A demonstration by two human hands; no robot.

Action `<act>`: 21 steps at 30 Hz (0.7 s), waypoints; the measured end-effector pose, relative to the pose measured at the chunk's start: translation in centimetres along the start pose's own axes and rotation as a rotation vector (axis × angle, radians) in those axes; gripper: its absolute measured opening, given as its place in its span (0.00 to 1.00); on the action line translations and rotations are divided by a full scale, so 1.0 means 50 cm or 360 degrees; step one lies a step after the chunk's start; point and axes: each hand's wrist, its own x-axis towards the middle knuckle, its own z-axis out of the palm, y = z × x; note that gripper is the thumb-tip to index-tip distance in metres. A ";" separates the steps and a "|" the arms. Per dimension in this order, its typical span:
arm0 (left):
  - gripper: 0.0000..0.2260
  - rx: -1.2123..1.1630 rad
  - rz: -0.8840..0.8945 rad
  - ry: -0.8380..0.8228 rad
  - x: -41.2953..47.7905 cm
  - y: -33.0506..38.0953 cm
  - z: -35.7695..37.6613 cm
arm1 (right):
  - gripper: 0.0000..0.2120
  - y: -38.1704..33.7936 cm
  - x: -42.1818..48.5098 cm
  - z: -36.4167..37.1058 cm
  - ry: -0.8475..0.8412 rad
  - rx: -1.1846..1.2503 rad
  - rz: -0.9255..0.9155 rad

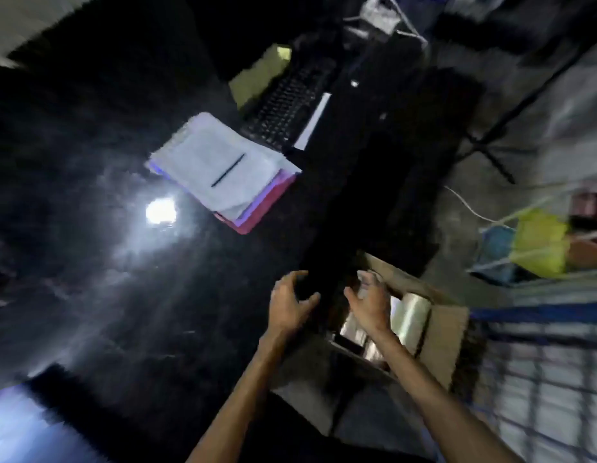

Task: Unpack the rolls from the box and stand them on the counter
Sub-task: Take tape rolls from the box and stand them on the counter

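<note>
An open cardboard box [447, 335] sits low beside the right edge of the black glossy counter [123, 262]. Inside it lie several shiny clear-wrapped rolls: one large roll [412, 315] on its side at the right, and smaller rolls [354, 329] under my right forearm. My right hand [370, 305] hovers over the box with its fingers spread and nothing clearly in it. Over the counter's edge, just left of the box, is my left hand [290, 302], its fingers curled apart and empty. The frame is motion-blurred.
A stack of notebooks with a pen [223, 168] lies on the counter, with a black keyboard [287, 108] and a yellow pad [260, 75] behind it. Yellow and blue bags [537, 242] lie on the floor at right. A wire grid [541, 379] stands at the lower right.
</note>
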 end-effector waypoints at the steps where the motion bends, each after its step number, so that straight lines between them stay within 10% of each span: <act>1: 0.26 0.0052 0.0009 -0.0178 -0.005 0.033 0.078 | 0.21 0.076 0.005 -0.059 0.0032 0.0022 0.0162; 9: 0.29 0.0463 -0.0249 -0.0680 0.012 0.049 0.470 | 0.28 0.469 0.022 -0.200 -0.0001 0.0143 0.0833; 21: 0.53 0.0864 -0.0524 -0.0363 0.310 -0.161 0.821 | 0.59 0.848 0.326 0.035 0.0155 0.0050 0.1293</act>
